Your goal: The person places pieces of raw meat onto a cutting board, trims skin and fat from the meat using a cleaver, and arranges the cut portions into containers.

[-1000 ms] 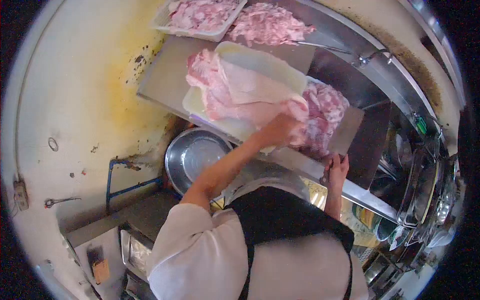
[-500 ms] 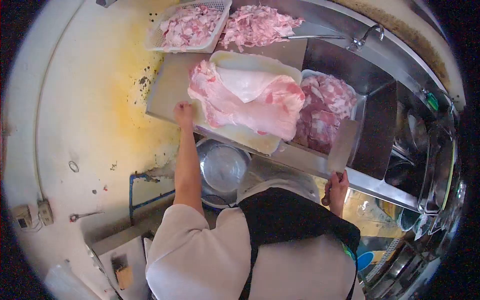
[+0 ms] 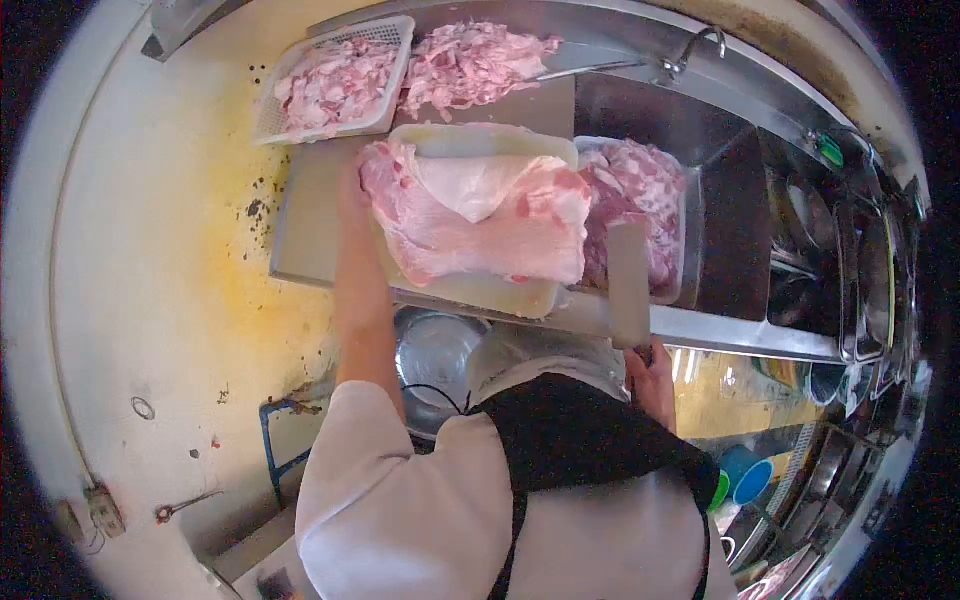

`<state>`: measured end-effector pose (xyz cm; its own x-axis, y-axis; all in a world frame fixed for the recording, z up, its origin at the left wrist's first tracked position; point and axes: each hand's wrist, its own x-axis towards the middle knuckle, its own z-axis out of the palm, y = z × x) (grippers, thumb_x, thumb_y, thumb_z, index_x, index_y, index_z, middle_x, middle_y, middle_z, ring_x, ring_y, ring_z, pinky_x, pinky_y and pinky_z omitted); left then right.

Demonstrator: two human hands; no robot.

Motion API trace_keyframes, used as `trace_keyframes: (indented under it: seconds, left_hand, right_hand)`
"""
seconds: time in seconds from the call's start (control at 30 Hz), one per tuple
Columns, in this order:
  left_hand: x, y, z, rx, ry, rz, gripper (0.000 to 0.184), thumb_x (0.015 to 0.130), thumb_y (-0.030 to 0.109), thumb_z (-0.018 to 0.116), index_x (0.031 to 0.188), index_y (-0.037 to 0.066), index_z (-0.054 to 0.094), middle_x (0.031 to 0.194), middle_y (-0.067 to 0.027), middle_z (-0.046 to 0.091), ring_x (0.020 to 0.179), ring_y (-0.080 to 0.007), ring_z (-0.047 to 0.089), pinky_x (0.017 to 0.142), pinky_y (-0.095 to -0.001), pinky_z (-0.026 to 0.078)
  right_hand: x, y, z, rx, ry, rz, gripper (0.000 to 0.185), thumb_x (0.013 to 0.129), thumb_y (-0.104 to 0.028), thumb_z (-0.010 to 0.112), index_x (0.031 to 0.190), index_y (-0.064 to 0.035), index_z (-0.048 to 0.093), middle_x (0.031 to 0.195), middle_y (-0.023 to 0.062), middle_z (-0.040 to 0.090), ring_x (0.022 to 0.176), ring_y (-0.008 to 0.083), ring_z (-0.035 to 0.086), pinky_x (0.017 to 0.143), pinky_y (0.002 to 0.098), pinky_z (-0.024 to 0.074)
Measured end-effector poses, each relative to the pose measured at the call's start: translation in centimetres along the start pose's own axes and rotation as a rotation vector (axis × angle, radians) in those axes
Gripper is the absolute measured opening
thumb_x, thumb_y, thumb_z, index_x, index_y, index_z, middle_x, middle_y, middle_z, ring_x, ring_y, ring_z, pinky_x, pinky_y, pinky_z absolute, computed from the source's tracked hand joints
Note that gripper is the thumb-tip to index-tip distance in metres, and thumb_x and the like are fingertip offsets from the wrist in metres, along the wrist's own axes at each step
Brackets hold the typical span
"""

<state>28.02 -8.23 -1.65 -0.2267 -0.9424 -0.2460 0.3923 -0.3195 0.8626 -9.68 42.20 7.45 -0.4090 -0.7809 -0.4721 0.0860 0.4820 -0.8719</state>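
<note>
A large slab of pale pink meat with skin (image 3: 490, 235) lies on a white cutting board (image 3: 505, 298), one flap of skin folded over its top. At the slab's left end is my left hand (image 3: 354, 188), blurred; its fingers do not show clearly, and I cannot tell whether they grip the meat. My right hand (image 3: 654, 385) is closed around the handle of a cleaver. The broad blade of the cleaver (image 3: 629, 285) points away from me, over the counter's front edge and in front of a tub of cut meat (image 3: 640, 200).
A white basket (image 3: 398, 95) of meat pieces stands at the back left, beside a heap of trimmings (image 3: 475, 65). To the right are a steel sink (image 3: 725, 230) and a faucet (image 3: 680, 60). A metal bowl (image 3: 440, 345) sits below the counter.
My left hand has moved forward from the counter edge to the slab's left end. The cleaver has swung left and stands more upright in my right hand. The whole view has turned slightly.
</note>
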Motion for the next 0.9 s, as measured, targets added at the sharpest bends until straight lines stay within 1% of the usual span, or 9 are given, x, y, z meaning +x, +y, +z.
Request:
trace_keyframes:
  seconds: [0.13,0.23,0.27,0.33,0.43,0.53,0.63,0.8,0.9]
  left_hand:
    - [-3.0,2.4,7.3,0.086,0.009,0.008,0.036,0.078,0.006,0.068,0.113,-0.001,0.059,0.105,-0.0111,0.065,0.087,-0.0253,0.067,0.081,-0.0381,0.057]
    - [-7.3,7.5,15.2,0.198,0.049,0.109,0.038,0.077,0.004,0.069,0.114,-0.002,0.059,0.106,-0.0115,0.065,0.089,-0.0253,0.067,0.081,-0.0379,0.056]
    - [-9.0,9.4,17.6,0.233,0.06,0.167,0.038,0.077,0.004,0.069,0.113,-0.002,0.06,0.105,-0.0116,0.066,0.089,-0.0252,0.067,0.081,-0.0375,0.056]
    - [-15.8,13.1,25.4,0.542,0.084,0.51,0.038,0.077,0.005,0.07,0.113,-0.003,0.061,0.104,-0.0118,0.067,0.089,-0.0224,0.066,0.079,-0.0341,0.054]
    - [-18.2,16.3,29.5,0.679,0.011,0.765,0.035,0.077,0.008,0.071,0.109,-0.005,0.064,0.103,-0.011,0.068,0.088,-0.0181,0.064,0.078,-0.03,0.051]
    - [-23.8,17.8,36.3,0.796,-0.006,0.952,0.033,0.077,0.008,0.07,0.106,-0.006,0.066,0.103,-0.0099,0.068,0.09,-0.0155,0.063,0.079,-0.0282,0.049]
    - [-26.6,18.0,40.3,0.915,0.002,1.167,0.034,0.077,0.007,0.07,0.107,-0.006,0.066,0.102,-0.0087,0.068,0.092,-0.0143,0.062,0.08,-0.027,0.048]
    - [-29.4,17.5,44.2,0.791,0.029,1.259,0.039,0.075,0.004,0.07,0.112,-0.006,0.064,0.102,-0.0079,0.067,0.092,-0.0141,0.062,0.082,-0.0261,0.047]
    - [-31.4,17.5,45.1,0.828,0.07,1.4,0.039,0.076,0.004,0.071,0.113,-0.006,0.064,0.102,-0.0099,0.067,0.087,-0.014,0.063,0.075,-0.025,0.05]
  right_hand:
    - [1.9,0.8,-0.4,-0.104,-0.1,-0.026,0.027,0.091,-0.017,0.062,0.114,-0.0029,0.055,0.071,0.0038,0.056,0.052,0.0113,0.048,0.047,0.0282,0.0399]
    - [2.6,-2.4,-0.6,-0.194,-0.222,-0.058,0.02,0.091,-0.014,0.062,0.105,-0.0022,0.055,0.07,0.0028,0.055,0.054,0.0101,0.049,0.049,0.0277,0.0398]
    - [3.2,-2.4,-0.8,-0.241,-0.265,-0.117,0.025,0.09,-0.017,0.062,0.109,-0.0018,0.055,0.075,0.0064,0.059,0.06,0.015,0.053,0.054,0.0311,0.043]
    - [4.8,-1.8,-1.1,-0.336,-0.356,-0.242,0.036,0.09,-0.023,0.064,0.117,-0.0008,0.054,0.086,0.0136,0.065,0.073,0.0247,0.062,0.066,0.0379,0.0495]
    - [6.9,-1.6,-1.3,-0.348,-0.438,-0.465,0.044,0.089,-0.023,0.064,0.124,0.0004,0.052,0.102,0.0221,0.065,0.096,0.037,0.063,0.084,0.0443,0.0483]
    - [7.5,-2.3,-1.8,-0.43,-0.41,-0.463,0.049,0.087,-0.022,0.063,0.129,0.0006,0.05,0.112,0.0267,0.062,0.106,0.0426,0.059,0.093,0.0461,0.0453]
    - [8.3,-1.2,-2.2,-0.34,-0.312,-0.583,0.037,0.09,-0.018,0.062,0.121,-0.0002,0.053,0.079,0.011,0.062,0.067,0.0171,0.057,0.064,0.036,0.0485]
    - [7.5,-1.1,-5.2,-0.072,-0.294,-0.552,0.033,0.09,-0.02,0.062,0.117,-0.0016,0.056,0.073,0.0059,0.059,0.061,0.0125,0.054,0.053,0.0307,0.0446]
    - [7.2,-1.2,-5.7,-0.039,-0.268,-0.53,0.031,0.09,-0.019,0.062,0.115,-0.0023,0.057,0.073,0.0045,0.059,0.06,0.0125,0.053,0.053,0.0303,0.0437]
